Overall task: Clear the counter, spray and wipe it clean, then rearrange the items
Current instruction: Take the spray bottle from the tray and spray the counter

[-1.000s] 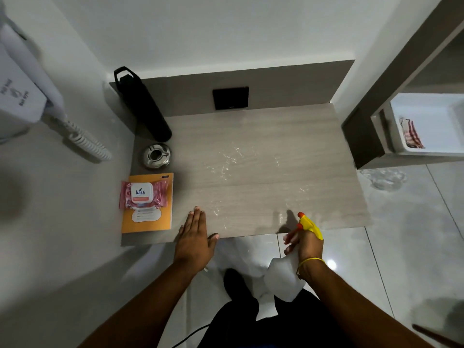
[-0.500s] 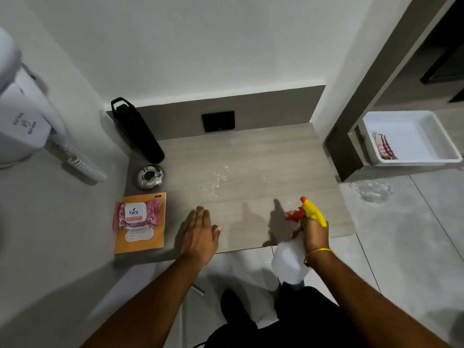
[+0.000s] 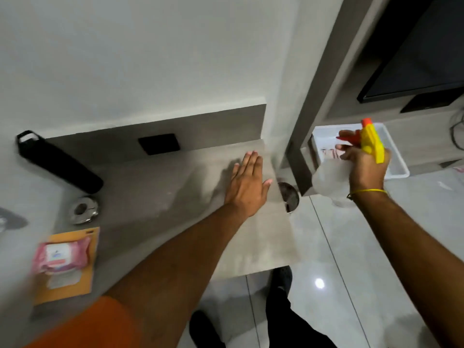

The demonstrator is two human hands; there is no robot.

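The grey wood-grain counter point(image 3: 155, 197) fills the middle of the view. My left hand point(image 3: 247, 184) lies flat and open on its far right part, fingers together pointing at the back wall. My right hand point(image 3: 361, 162) is raised to the right of the counter, shut on a clear spray bottle point(image 3: 331, 182) with a yellow and orange trigger head point(image 3: 371, 141). At the counter's left side are a black flask point(image 3: 60, 164), a round metal ashtray point(image 3: 82, 209) and a pink wipes pack point(image 3: 62, 254) lying on an orange booklet point(image 3: 67, 285).
A white tray point(image 3: 394, 156) holding a red-striped cloth sits on a low shelf at the right, behind the bottle. A metal bin point(image 3: 290, 199) stands on the tiled floor by the counter's right edge. A black wall socket point(image 3: 159, 144) sits in the backsplash. A dark screen point(image 3: 414, 64) hangs upper right.
My left hand has slid from the counter's front edge to its far right part. My right hand has lifted the spray bottle up and to the right, over the white tray. The view swung right.
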